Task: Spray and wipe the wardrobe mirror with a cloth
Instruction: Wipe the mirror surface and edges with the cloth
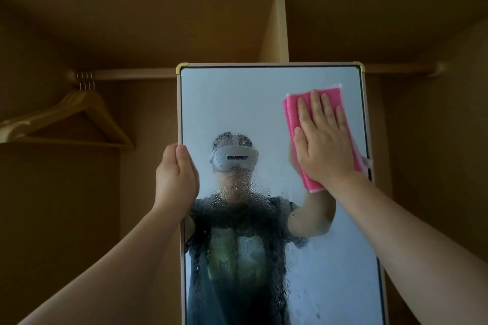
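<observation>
A tall mirror (237, 103) in a pale frame with gold corners stands in the middle of an open wardrobe. Spray droplets cover its middle and lower glass; the top looks smooth. My left hand (176, 177) grips the mirror's left edge, thumb on the front. A folded pink cloth (291, 113) lies against the glass at the upper right, and my right hand (323, 137) presses it flat with straight fingers. No spray bottle shows.
Brown wardrobe walls surround the mirror. A hanging rail (132, 74) runs behind it, with several wooden hangers (76, 111) at the left. A vertical divider panel (281, 26) rises above the mirror's top edge.
</observation>
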Available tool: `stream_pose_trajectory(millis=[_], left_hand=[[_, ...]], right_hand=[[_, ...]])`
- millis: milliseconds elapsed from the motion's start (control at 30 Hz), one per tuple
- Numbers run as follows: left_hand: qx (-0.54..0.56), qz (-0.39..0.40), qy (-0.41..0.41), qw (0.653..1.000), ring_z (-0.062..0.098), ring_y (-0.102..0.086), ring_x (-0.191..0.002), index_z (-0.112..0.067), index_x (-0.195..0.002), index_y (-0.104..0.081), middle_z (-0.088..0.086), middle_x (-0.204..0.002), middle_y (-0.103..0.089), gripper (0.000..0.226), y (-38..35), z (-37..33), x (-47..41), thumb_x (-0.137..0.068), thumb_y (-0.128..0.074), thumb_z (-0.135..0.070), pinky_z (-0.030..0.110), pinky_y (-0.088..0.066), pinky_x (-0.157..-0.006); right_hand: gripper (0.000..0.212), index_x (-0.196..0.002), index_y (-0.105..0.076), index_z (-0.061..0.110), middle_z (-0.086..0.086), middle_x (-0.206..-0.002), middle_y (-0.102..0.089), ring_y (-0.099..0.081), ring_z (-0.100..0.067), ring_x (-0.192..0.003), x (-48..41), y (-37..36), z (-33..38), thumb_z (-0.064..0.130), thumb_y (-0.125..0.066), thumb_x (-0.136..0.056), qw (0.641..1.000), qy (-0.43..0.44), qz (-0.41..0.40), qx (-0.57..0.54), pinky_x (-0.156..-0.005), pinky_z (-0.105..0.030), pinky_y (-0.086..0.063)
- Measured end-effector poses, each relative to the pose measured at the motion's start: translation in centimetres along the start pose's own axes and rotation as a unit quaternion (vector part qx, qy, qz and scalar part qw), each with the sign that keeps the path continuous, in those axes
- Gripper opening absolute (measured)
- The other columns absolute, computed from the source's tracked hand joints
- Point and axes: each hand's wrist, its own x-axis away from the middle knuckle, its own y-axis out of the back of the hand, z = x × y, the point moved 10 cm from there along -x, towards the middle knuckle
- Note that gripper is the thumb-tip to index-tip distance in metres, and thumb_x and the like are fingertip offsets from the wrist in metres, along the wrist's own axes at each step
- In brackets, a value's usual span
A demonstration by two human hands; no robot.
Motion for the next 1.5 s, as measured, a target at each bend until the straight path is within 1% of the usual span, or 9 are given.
stream_pose_trajectory(millis=[267,433,500,633,733,833,1000,1333,1500], left_hand=[[-0.001,-0.002,-0.006,1.000,-0.003,-0.045,-0.056,-0.024,-0.070,-0.039,-0.003,-0.063,-0.044,0.034,0.0,-0.1,0.0,-0.102,-0.028,-0.029,0.028,-0.034,-0.051],[0.004,0.001,-0.009,1.000,0.001,-0.044,-0.054,-0.025,-0.070,-0.040,-0.003,-0.061,-0.044,0.035,0.0,-0.3,0.1,-0.101,-0.027,-0.031,0.029,-0.035,-0.051],[0.012,0.004,-0.005,1.000,0.006,-0.044,-0.054,-0.026,-0.068,-0.039,-0.002,-0.061,-0.044,0.035,0.1,0.0,0.2,-0.100,-0.027,-0.034,0.031,-0.038,-0.052],[0.054,0.040,0.039,0.997,0.029,-0.047,-0.054,-0.022,-0.070,-0.043,0.013,-0.059,-0.048,0.037,-0.4,1.3,1.2,-0.095,-0.025,-0.043,0.040,-0.042,-0.050],[0.071,0.045,0.060,0.995,0.017,-0.045,-0.048,-0.018,-0.067,-0.042,0.012,-0.056,-0.046,0.040,-0.3,2.0,2.4,-0.091,-0.027,-0.045,0.029,-0.040,-0.043],[0.092,0.076,0.104,0.987,0.029,-0.045,-0.051,-0.009,-0.071,-0.045,0.027,-0.063,-0.048,0.048,-0.7,3.4,4.0,-0.089,-0.027,-0.050,0.035,-0.039,-0.045],[0.112,0.090,0.131,0.981,0.022,-0.043,-0.046,-0.003,-0.075,-0.045,0.017,-0.059,-0.049,0.059,-1.0,3.7,5.2,-0.087,-0.024,-0.057,0.029,-0.038,-0.041],[0.097,0.077,0.130,0.984,0.029,-0.045,-0.052,-0.006,-0.076,-0.047,0.022,-0.064,-0.052,0.061,-0.8,3.5,5.3,-0.085,-0.021,-0.060,0.039,-0.039,-0.050],[0.090,0.071,0.135,0.984,0.024,-0.045,-0.048,-0.014,-0.072,-0.046,0.018,-0.061,-0.052,0.050,-0.7,3.5,5.5,-0.091,-0.022,-0.053,0.032,-0.039,-0.043]], right_hand=[[0.058,-0.153,-0.015,0.012,-0.015,-0.160,-0.016,-0.009,-0.031,-0.149,5.1,-1.4,2.8,0.039,-0.014,-0.102,1.000,0.029,0.007,-0.004,-0.121,-0.048,-0.004],[0.058,-0.154,-0.015,0.011,-0.015,-0.161,-0.012,-0.006,-0.031,-0.150,7.8,-2.3,4.2,0.038,-0.017,-0.102,0.998,0.057,0.017,-0.016,-0.120,-0.052,-0.009],[0.059,-0.154,-0.015,0.011,-0.016,-0.161,-0.012,-0.006,-0.032,-0.150,8.6,-2.6,4.8,0.038,-0.019,-0.102,0.996,0.083,0.029,-0.019,-0.119,-0.054,-0.012],[0.059,-0.154,-0.020,0.013,-0.014,-0.161,-0.014,-0.008,-0.031,-0.150,10.0,-2.6,5.4,0.039,-0.023,-0.101,0.985,0.164,0.041,-0.021,-0.120,-0.053,-0.009],[0.061,-0.154,-0.020,0.015,-0.012,-0.162,-0.014,-0.008,-0.031,-0.150,10.2,-2.2,5.3,0.039,-0.030,-0.099,0.980,0.193,0.042,-0.012,-0.120,-0.052,-0.008],[0.062,-0.154,-0.020,0.015,-0.013,-0.161,-0.016,-0.009,-0.031,-0.149,10.2,-2.0,5.5,0.040,-0.033,-0.098,0.977,0.206,0.047,0.002,-0.120,-0.053,-0.008],[0.059,-0.152,-0.025,0.016,-0.013,-0.159,-0.021,-0.014,-0.031,-0.149,9.7,-1.9,5.5,0.039,-0.031,-0.098,0.978,0.203,0.044,0.007,-0.120,-0.053,-0.010],[0.056,-0.150,-0.025,0.017,-0.010,-0.158,-0.022,-0.018,-0.029,-0.148,7.3,-1.5,5.7,0.036,-0.030,-0.097,0.983,0.184,0.029,-0.006,-0.119,-0.052,-0.014],[0.057,-0.150,-0.026,0.016,-0.009,-0.158,-0.023,-0.019,-0.028,-0.147,5.9,-1.2,5.7,0.036,-0.030,-0.097,0.985,0.170,0.027,-0.004,-0.119,-0.052,-0.015]])
